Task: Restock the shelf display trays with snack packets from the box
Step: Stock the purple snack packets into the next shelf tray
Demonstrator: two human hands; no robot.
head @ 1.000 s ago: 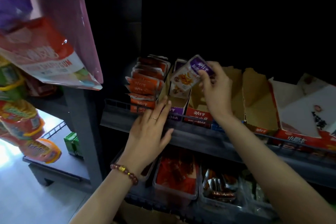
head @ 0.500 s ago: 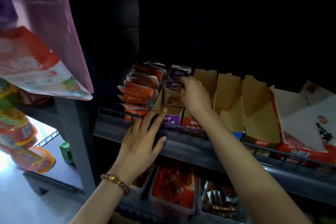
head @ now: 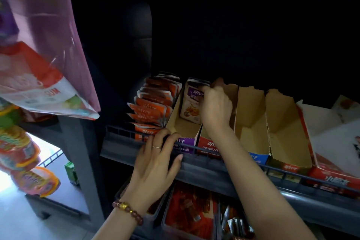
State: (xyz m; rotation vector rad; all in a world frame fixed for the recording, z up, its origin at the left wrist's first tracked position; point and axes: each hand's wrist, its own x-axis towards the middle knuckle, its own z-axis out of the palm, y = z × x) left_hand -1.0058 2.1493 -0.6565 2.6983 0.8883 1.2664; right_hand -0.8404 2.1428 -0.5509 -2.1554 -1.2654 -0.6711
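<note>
The head camera looks down on a dark shelf (head: 204, 169) that carries five narrow cardboard trays in a row, with one wide red-and-white box (head: 331, 138) at their right end.

The leftmost tray (head: 145, 136) is packed with upright orange packets (head: 153, 107) - roughly ten, too closely overlapped to count exactly. The second, the purple-fronted tray (head: 184, 128), holds the purple-topped packet (head: 191, 106) standing at its back, with the dark edges of at least one more behind it. The other three trays (head: 251, 121) show only bare cardboard walls and floors.

The right hand (head: 215, 107) reaches into the purple-fronted tray and pinches the top corner of the purple-topped packet between thumb and fingertips. The left hand (head: 155, 161) sits at the shelf front: its four fingers are bent over the wire rail (head: 120, 130) before the first two trays, and its thumb lies along the shelf edge. It wears one ring (head: 156, 147) and one bead bracelet (head: 128, 211).

Below, a lower shelf holds clear bins (head: 165, 226). One is full of red packets (head: 189, 214), and its neighbour holds silvery ones - blurred. Bagged goods (head: 39, 76) hang at the left.
</note>
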